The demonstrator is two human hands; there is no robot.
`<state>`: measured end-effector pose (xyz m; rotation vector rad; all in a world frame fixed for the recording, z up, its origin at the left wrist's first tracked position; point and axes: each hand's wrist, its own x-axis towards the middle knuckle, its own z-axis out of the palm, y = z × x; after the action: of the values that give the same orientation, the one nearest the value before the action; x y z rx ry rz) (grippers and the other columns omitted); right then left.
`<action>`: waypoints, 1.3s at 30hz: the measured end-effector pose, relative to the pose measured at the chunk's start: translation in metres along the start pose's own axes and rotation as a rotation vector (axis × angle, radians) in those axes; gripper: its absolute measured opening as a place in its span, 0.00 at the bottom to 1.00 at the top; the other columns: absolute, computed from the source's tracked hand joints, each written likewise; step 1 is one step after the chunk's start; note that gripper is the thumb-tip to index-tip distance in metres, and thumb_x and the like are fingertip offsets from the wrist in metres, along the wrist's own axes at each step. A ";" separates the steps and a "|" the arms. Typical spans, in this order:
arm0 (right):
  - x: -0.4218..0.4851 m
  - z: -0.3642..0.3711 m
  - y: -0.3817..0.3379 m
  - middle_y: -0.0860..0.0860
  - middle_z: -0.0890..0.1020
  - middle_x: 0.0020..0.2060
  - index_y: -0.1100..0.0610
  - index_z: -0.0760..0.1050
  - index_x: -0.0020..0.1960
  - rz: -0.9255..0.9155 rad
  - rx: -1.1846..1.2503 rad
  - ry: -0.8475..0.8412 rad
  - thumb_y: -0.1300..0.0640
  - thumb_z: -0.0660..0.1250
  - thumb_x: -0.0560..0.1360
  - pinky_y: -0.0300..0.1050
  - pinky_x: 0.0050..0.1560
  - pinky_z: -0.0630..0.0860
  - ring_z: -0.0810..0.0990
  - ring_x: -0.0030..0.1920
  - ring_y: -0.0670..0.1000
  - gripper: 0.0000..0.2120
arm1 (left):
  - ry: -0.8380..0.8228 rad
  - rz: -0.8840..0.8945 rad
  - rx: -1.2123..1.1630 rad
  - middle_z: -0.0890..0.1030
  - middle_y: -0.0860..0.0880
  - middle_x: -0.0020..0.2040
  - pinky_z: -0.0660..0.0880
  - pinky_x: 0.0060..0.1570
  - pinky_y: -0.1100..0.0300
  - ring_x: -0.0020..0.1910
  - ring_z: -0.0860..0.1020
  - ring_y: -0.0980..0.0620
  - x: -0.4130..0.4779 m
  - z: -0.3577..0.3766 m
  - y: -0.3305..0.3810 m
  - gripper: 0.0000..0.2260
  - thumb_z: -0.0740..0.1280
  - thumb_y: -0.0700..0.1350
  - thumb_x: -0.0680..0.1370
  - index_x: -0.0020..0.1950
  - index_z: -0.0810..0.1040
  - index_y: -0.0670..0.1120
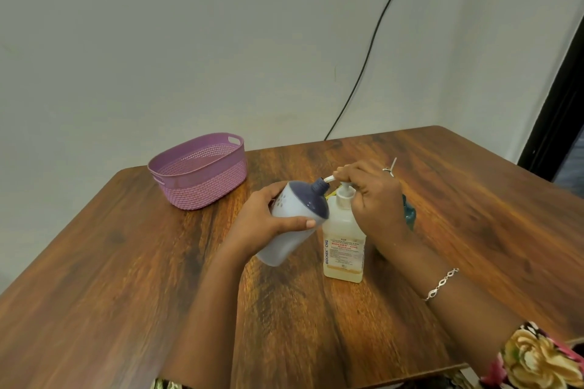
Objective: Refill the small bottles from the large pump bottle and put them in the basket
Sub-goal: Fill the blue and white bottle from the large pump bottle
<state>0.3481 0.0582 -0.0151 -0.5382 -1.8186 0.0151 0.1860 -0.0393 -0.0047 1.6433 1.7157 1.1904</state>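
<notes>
My left hand (268, 221) grips the small bottle (294, 215) round its white body, thumb along the near side and fingers wrapped behind. The bottle is lifted off the tabletop (126, 278) just left of the large pump bottle (344, 246), their sides touching or nearly so. Its long axis is tilted: the base points down and toward me, and the dark blue domed top and narrow neck point up and to the right, meeting the tip of the pump's white spout. The pump bottle stands upright on the tabletop, its spout pointing left and its label facing me, with pale yellowish liquid showing through its clear wall. My right hand (369, 193) sits on top of it, fingers curled down over the pump head. I cannot see any liquid inside the small bottle. The purple basket (199, 170) stands well to the left of the pump bottle and farther from me, its open top up and its perforated inner wall in view. Just right of the pump bottle, behind my right hand, a teal thing (409, 211) is mostly hidden.
</notes>
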 end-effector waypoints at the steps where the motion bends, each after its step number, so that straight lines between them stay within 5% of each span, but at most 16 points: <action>1: 0.003 -0.001 0.000 0.56 0.82 0.35 0.65 0.81 0.40 -0.007 -0.017 -0.016 0.63 0.55 0.69 0.43 0.36 0.73 0.79 0.36 0.56 0.16 | -0.001 -0.002 0.001 0.79 0.58 0.49 0.75 0.44 0.66 0.47 0.77 0.61 0.000 0.000 0.001 0.28 0.70 0.65 0.53 0.52 0.72 0.62; 14: -0.011 0.009 -0.001 0.57 0.81 0.37 0.65 0.81 0.41 0.074 -0.015 0.048 0.69 0.56 0.68 0.38 0.40 0.70 0.78 0.39 0.56 0.14 | -0.002 0.005 0.008 0.79 0.58 0.50 0.77 0.47 0.60 0.47 0.77 0.60 0.000 0.001 -0.005 0.27 0.70 0.65 0.55 0.51 0.73 0.62; 20: 0.006 0.004 -0.004 0.57 0.82 0.36 0.65 0.81 0.40 0.145 0.111 0.079 0.60 0.53 0.70 0.52 0.38 0.77 0.79 0.38 0.56 0.18 | 0.006 0.014 -0.008 0.80 0.57 0.49 0.77 0.46 0.62 0.45 0.77 0.64 0.000 -0.003 -0.001 0.26 0.71 0.64 0.54 0.51 0.73 0.62; 26: -0.007 0.016 -0.001 0.57 0.80 0.33 0.65 0.79 0.36 0.072 -0.006 0.123 0.68 0.53 0.67 0.40 0.36 0.71 0.77 0.36 0.57 0.15 | 0.001 0.018 -0.015 0.80 0.56 0.50 0.78 0.49 0.56 0.48 0.78 0.60 0.002 0.002 -0.006 0.29 0.72 0.63 0.55 0.54 0.75 0.59; 39: -0.006 0.017 -0.005 0.57 0.80 0.34 0.65 0.80 0.38 0.081 -0.015 0.145 0.68 0.54 0.69 0.46 0.34 0.74 0.77 0.37 0.57 0.15 | -0.018 0.031 -0.021 0.79 0.59 0.49 0.75 0.43 0.69 0.46 0.76 0.65 -0.002 -0.002 -0.005 0.26 0.71 0.64 0.55 0.52 0.73 0.62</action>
<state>0.3321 0.0557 -0.0247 -0.6084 -1.6566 0.0170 0.1818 -0.0414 -0.0082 1.6682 1.6669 1.2010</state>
